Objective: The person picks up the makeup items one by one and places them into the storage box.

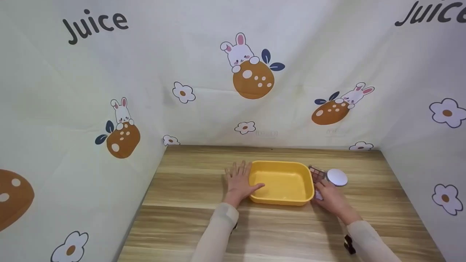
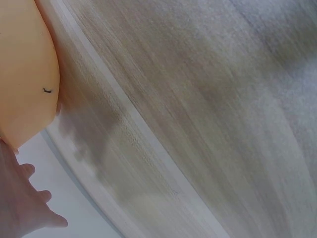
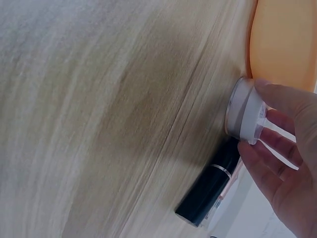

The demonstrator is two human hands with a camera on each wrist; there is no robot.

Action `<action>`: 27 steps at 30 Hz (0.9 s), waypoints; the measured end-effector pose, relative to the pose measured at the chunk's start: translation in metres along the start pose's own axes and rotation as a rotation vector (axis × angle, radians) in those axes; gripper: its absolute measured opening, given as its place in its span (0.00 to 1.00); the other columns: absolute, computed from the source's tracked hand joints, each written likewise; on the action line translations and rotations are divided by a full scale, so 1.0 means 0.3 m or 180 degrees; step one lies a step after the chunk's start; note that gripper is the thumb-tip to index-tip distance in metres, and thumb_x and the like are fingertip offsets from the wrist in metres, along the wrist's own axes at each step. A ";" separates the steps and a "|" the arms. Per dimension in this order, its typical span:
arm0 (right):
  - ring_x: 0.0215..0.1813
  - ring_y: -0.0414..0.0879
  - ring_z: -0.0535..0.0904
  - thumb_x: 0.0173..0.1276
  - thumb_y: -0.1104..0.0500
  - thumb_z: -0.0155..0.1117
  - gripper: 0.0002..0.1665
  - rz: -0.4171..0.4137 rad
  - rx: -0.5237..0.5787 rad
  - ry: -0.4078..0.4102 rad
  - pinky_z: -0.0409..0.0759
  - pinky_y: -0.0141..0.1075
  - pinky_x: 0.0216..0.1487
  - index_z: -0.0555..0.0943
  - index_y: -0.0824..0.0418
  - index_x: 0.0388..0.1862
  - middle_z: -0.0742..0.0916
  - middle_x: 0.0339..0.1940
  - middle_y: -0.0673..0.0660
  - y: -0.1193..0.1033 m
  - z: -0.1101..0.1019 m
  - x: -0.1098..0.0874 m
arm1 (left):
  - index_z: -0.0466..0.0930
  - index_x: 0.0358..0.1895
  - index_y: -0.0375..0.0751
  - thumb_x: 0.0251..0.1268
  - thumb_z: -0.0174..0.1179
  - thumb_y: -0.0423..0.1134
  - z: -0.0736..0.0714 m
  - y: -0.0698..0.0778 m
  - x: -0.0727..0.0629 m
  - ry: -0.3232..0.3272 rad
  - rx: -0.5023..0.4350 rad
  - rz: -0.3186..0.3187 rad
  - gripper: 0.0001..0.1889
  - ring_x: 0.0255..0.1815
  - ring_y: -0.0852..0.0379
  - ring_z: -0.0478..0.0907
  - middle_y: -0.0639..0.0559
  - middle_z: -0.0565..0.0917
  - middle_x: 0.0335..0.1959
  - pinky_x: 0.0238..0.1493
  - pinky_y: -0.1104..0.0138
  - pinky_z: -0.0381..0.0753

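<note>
A yellow rectangular bin (image 1: 280, 200) stands on the wooden table between both hands. My left hand (image 1: 239, 183) rests at its left side, fingers spread straight and the thumb lying over the rim. In the left wrist view, part of that hand (image 2: 22, 203) shows below the bin's wall (image 2: 27, 69). At the bin's right side, my right hand (image 1: 332, 198) holds a small round jar (image 3: 243, 109), white with a clear part, between thumb and fingers. A black tube (image 3: 203, 193) with a silver band lies beside the jar in the right wrist view.
Past the right hand, an eyeshadow palette (image 1: 316, 174) lies close to the bin, with a round white-topped item (image 1: 337, 177) next to it. Printed curtains (image 1: 204, 116) with rabbits and flowers rise at the table's back and sides. Bare wood (image 1: 189, 182) extends left of the bin.
</note>
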State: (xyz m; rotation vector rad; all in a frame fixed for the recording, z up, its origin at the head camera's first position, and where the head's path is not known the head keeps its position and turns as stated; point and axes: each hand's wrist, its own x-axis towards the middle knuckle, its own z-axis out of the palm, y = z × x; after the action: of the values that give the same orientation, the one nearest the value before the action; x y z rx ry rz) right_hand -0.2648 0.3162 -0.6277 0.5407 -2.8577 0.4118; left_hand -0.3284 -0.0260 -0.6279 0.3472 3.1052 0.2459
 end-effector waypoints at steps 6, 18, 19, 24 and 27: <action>0.50 0.63 0.81 0.51 0.60 0.77 0.24 -0.0015 -0.0003 0.0032 0.80 0.56 0.56 0.81 0.68 0.46 0.83 0.44 0.65 -0.002 0.004 0.003 | 0.49 0.81 0.55 0.54 0.45 0.83 -0.004 -0.002 -0.003 0.0033 -0.0019 0.0016 0.55 0.82 0.37 0.49 0.47 0.53 0.82 0.76 0.34 0.48; 0.48 0.60 0.81 0.53 0.58 0.78 0.23 0.0179 0.0106 -0.0147 0.81 0.56 0.54 0.80 0.65 0.45 0.83 0.45 0.63 -0.006 -0.031 0.001 | 0.46 0.81 0.55 0.56 0.43 0.82 -0.009 0.003 -0.003 -0.0123 -0.0113 -0.0030 0.55 0.79 0.40 0.58 0.48 0.58 0.81 0.77 0.35 0.45; 0.46 0.60 0.80 0.52 0.57 0.78 0.23 0.0193 0.0099 -0.0146 0.81 0.56 0.52 0.80 0.65 0.44 0.82 0.44 0.62 -0.007 -0.038 0.002 | 0.46 0.81 0.54 0.56 0.44 0.82 -0.009 0.003 -0.003 -0.0113 -0.0121 -0.0030 0.55 0.79 0.39 0.58 0.47 0.59 0.81 0.77 0.35 0.45; 0.42 0.57 0.78 0.52 0.57 0.78 0.22 0.0263 0.0090 -0.0145 0.81 0.53 0.45 0.79 0.63 0.41 0.82 0.42 0.59 0.000 -0.067 0.006 | 0.47 0.81 0.54 0.56 0.45 0.82 -0.002 0.001 -0.003 -0.0058 -0.0112 -0.0008 0.54 0.79 0.38 0.59 0.47 0.60 0.80 0.76 0.35 0.49; 0.43 0.57 0.78 0.52 0.56 0.78 0.22 0.0310 0.0076 -0.0174 0.81 0.54 0.46 0.79 0.63 0.42 0.81 0.41 0.60 0.008 -0.089 0.012 | 0.48 0.81 0.55 0.55 0.45 0.82 0.002 -0.001 -0.001 -0.0029 -0.0114 -0.0006 0.54 0.78 0.38 0.59 0.47 0.61 0.80 0.76 0.35 0.50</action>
State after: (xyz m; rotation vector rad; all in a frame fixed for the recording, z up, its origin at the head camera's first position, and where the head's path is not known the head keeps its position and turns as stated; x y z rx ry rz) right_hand -0.2652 0.3254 -0.6024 0.4242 -2.9439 0.4547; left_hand -0.3281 -0.0263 -0.6286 0.3438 3.0877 0.2986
